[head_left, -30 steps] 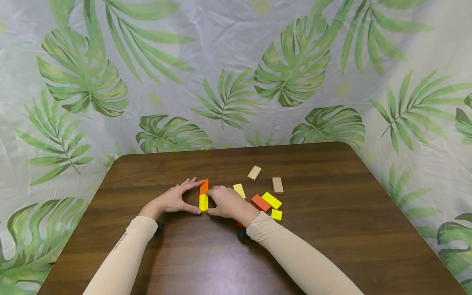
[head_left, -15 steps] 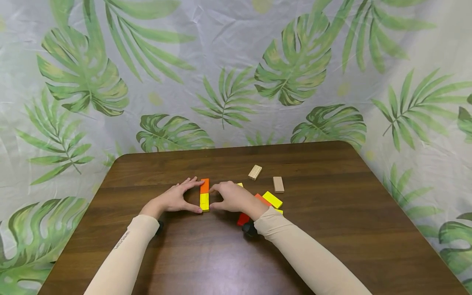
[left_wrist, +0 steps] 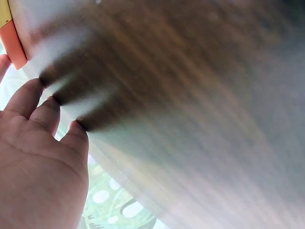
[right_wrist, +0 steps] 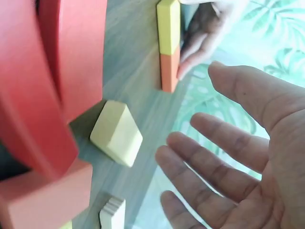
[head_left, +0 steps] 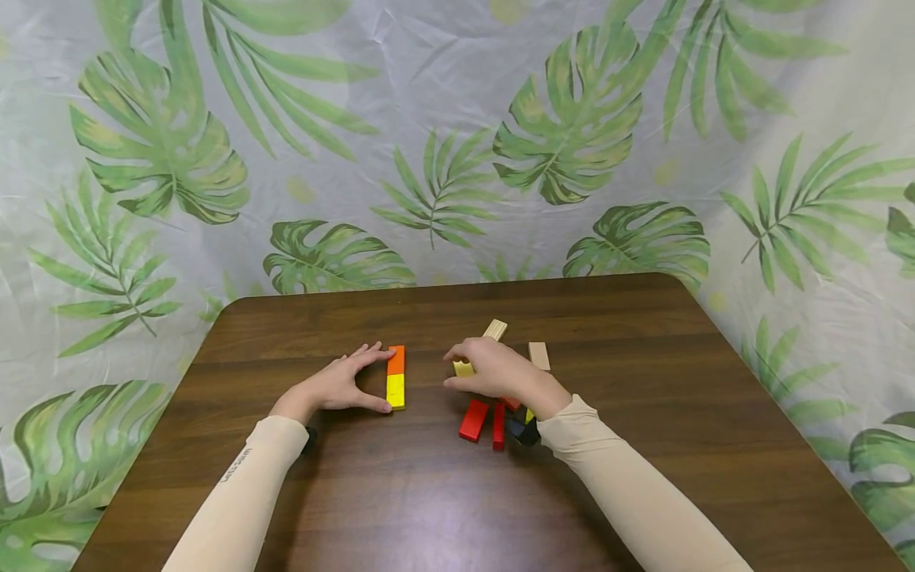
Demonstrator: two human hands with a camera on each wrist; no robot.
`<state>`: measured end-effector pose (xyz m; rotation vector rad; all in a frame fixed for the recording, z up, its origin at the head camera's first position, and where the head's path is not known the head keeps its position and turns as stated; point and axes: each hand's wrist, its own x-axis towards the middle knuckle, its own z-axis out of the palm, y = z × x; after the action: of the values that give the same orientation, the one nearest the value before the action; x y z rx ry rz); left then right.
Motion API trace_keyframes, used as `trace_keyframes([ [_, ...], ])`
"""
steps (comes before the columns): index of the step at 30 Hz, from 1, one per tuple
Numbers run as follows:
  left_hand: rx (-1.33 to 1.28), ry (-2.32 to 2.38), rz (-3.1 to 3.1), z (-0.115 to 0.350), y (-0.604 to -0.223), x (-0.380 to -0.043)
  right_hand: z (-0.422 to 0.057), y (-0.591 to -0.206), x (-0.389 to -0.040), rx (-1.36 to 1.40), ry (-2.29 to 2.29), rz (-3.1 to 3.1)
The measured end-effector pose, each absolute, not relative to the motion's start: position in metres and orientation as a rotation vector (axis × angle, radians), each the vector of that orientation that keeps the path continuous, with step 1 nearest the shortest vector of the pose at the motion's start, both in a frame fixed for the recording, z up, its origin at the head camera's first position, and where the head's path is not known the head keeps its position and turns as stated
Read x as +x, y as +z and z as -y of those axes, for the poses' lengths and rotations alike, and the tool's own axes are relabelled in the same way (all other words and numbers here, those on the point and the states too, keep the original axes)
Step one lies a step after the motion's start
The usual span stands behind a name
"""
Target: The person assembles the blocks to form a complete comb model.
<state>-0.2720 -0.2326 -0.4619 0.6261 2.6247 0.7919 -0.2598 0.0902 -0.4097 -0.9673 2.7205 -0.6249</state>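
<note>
An orange block (head_left: 396, 359) and a yellow block (head_left: 395, 392) stand end to end in a row on the table. My left hand (head_left: 336, 385) is beside the row's left side, index fingertip at the orange block and thumb tip by the yellow block's near corner. In the left wrist view its other fingertips (left_wrist: 40, 82) rest on the tabletop. My right hand (head_left: 503, 375) is over the loose blocks, thumb and fingers spread around a pale yellow block (head_left: 463, 369). In the right wrist view that pale block (right_wrist: 116, 133) lies apart from the relaxed, empty fingers.
Two red blocks (head_left: 473, 420) lie close together in front of my right wrist. Another red block (head_left: 511, 403) and a yellow one are partly hidden beneath it. A ridged wooden block (head_left: 495, 329) and a plain wooden block (head_left: 538, 356) lie farther back. Leaf-patterned cloth (head_left: 443, 119) hangs behind the table.
My right hand has drawn away from the orange and yellow row and travelled right, over the pale yellow block. The red blocks at the front are uncovered. My left hand has stayed put.
</note>
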Motion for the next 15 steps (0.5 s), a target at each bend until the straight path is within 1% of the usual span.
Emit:
trace_keyframes([
  [4, 0.622, 0.786, -2.623, 0.233, -0.462, -0.272, -0.102, -0.407, -0.253, -0.976, -0.616, -2.718],
  [10, 0.630, 0.795, -2.620, 0.233, -0.463, -0.272, -0.121, -0.408, -0.239, -0.863, -0.627, -2.689],
  [15, 0.628, 0.801, -2.619, 0.234, -0.463, -0.272, -0.135, -0.411, -0.229, -0.863, -0.609, -2.714],
])
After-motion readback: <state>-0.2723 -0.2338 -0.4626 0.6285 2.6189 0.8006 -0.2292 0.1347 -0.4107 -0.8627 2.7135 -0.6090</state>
